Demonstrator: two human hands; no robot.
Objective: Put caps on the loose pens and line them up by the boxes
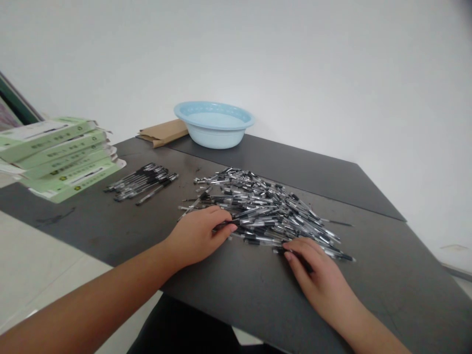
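Note:
A wide heap of clear-barrelled gel pens with black caps and grips (265, 206) covers the middle of the dark table. At the heap's near left edge is my left hand (199, 233), thumb and fingers closed on a pen whose dark part shows at the fingertips. My right hand (320, 278) reaches the near right edge, with thumb and forefinger pinched around a pen (278, 250); most of that pen is hidden by the fingers. Farther left, a smaller group of pens (142, 182) lies roughly side by side, apart from the heap.
Several pale green cardboard boxes (62, 157) are stacked at the table's left. A light blue basin (216, 135) stands at the back, beside a flat brown cardboard piece (162, 132). The white wall (313, 83) rises behind the dark tabletop (391, 265).

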